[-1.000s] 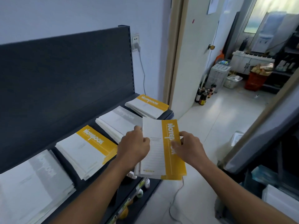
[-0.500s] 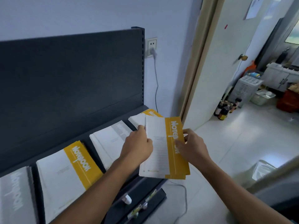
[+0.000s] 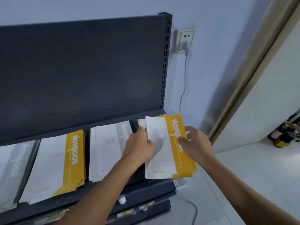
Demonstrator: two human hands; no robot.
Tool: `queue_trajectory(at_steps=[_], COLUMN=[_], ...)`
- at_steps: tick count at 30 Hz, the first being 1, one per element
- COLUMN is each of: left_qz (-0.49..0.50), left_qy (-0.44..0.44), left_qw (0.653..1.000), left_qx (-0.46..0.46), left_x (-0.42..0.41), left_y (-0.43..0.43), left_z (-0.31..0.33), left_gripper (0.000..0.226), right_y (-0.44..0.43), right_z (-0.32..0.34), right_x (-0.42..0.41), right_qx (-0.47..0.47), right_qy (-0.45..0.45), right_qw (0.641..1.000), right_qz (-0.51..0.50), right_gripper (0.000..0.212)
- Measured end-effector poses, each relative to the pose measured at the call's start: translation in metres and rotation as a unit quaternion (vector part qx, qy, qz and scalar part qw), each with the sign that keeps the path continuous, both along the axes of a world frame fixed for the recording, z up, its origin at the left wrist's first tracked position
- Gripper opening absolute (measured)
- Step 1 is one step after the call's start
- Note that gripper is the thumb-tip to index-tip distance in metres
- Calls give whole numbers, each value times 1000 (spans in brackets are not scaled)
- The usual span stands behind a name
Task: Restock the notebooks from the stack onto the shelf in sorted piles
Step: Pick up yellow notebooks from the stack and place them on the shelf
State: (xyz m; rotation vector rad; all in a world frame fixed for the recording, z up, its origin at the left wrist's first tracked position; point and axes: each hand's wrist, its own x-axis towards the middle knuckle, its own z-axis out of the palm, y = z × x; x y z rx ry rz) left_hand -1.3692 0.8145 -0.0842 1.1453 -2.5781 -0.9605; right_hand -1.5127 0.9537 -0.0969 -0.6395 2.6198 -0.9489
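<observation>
Floor lies open right of the shelf, whose right end sits near the door frame. Left hand and right hand, fingers grasping opposite long edges, hold a notebook stack over the rightmost pile. The stack is slightly fanned: white covers with a yellow band lettered "Notebook", overhanging the front lip.
</observation>
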Motion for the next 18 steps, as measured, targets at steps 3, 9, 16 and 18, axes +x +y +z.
queue_trajectory(at_steps=[3, 9, 16, 18], left_qz=[34, 94, 119, 122], left_qy=[13, 22, 4, -8], left_qw=[999, 995, 991, 990], left_qx=[1, -17, -65, -76], left_x=[-11, -23, -35, -36], left_y=[2, -2, -7, -6], left_z=[-4, -14, -26, -29], left_gripper=[24, 10, 13, 17], right_y=[-6, -23, -34, -34], right_z=[-3, -7, -15, -18], right_x=[-21, -45, -53, -54], right_qx=[-2, 5, 32, 47], right_qy=[6, 31, 89, 95], right_qw=[999, 997, 989, 986], right_qz=[39, 69, 113, 125], right_gripper=[35, 35, 42, 41])
